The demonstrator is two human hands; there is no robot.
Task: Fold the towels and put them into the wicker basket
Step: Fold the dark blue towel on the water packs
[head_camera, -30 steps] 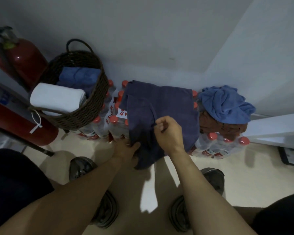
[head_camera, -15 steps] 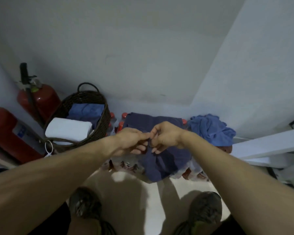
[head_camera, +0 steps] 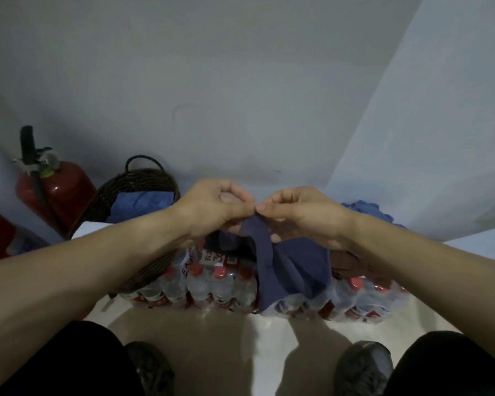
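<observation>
A dark navy towel (head_camera: 295,270) hangs lifted above packs of water bottles (head_camera: 217,290). My left hand (head_camera: 215,207) and my right hand (head_camera: 300,212) meet at its top edge, each pinching the cloth with thumb and fingers. The wicker basket (head_camera: 143,181) stands at the left, behind my left forearm, holding a folded blue towel (head_camera: 140,202) and a white towel (head_camera: 82,231) that is mostly hidden. A crumpled light blue towel (head_camera: 369,210) peeks out behind my right wrist, with a brown towel (head_camera: 346,261) under it.
Two red fire extinguishers (head_camera: 55,184) stand at the far left against the wall. A white ledge (head_camera: 480,241) runs along the right. My shoes (head_camera: 363,367) rest on the pale floor below, close to the bottle packs.
Both hands have risen together with the navy towel's edge, lifting the cloth off the bottles. The camera has tilted up and shows more wall.
</observation>
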